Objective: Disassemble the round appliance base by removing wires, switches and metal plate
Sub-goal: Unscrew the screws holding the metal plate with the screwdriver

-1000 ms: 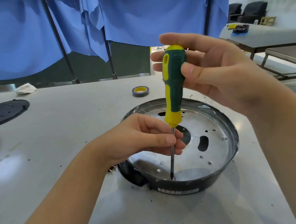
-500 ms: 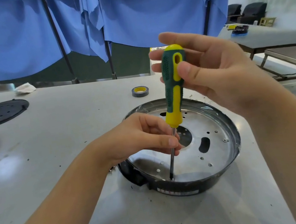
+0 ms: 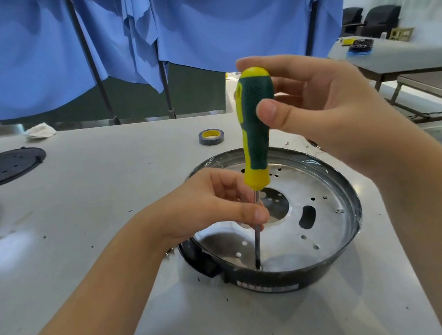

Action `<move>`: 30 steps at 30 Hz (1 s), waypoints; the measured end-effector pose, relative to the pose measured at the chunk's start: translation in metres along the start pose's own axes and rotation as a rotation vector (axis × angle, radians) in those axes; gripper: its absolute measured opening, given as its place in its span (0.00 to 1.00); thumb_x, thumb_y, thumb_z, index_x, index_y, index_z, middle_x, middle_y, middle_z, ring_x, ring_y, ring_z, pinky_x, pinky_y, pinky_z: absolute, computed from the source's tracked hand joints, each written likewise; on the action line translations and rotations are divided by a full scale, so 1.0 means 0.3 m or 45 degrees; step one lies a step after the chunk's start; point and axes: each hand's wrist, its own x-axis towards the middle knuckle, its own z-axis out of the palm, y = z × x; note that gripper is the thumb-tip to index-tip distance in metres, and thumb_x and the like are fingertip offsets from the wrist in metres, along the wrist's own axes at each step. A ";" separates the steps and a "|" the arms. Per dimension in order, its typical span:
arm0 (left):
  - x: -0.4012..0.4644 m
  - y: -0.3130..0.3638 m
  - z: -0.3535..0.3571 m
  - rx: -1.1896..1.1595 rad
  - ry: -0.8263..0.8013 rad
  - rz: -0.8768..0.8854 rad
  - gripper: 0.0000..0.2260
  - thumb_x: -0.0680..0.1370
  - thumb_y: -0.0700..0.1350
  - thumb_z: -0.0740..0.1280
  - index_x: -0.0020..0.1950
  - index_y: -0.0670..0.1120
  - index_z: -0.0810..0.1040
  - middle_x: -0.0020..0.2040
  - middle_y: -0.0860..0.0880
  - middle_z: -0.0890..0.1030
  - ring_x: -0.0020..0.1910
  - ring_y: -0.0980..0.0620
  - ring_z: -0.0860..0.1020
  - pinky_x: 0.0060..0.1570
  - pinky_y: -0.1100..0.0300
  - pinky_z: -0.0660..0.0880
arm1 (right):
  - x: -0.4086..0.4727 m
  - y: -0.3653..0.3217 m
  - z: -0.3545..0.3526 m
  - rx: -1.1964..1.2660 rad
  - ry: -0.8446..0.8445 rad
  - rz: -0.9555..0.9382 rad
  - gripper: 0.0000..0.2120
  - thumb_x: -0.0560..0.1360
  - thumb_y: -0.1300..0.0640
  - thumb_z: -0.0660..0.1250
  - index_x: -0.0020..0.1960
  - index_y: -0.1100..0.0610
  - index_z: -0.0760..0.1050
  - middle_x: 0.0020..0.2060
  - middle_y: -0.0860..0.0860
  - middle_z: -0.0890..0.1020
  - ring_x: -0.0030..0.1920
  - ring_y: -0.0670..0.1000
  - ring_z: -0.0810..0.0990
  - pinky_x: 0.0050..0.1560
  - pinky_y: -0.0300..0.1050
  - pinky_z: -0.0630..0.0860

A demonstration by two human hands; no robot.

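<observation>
Judging by the shiny perforated metal plate point(image 3: 296, 230) seated in the round black appliance base point(image 3: 278, 280) on the grey bench point(image 3: 88, 194), you're mid-task: screws remain. Your right hand point(image 3: 330, 118) grips the green-and-yellow screwdriver point(image 3: 256, 130) handle; your left hand point(image 3: 213, 200) pinches its shaft, tip in a near-rim screw.

- Left hand point(image 3: 213, 197): bare, no glove, no ring; forearm uncovered, no sleeve in view.
- Right hand point(image 3: 330, 118): bare, no glove; short plain thumbnail; forearm uncovered, no watch.
</observation>
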 end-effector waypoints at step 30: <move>0.001 -0.003 -0.003 0.018 -0.057 -0.007 0.04 0.70 0.41 0.75 0.42 0.48 0.84 0.40 0.50 0.85 0.43 0.51 0.84 0.49 0.63 0.78 | 0.006 0.004 0.007 -0.104 -0.005 0.036 0.17 0.75 0.62 0.68 0.64 0.54 0.74 0.45 0.49 0.79 0.51 0.52 0.80 0.58 0.49 0.78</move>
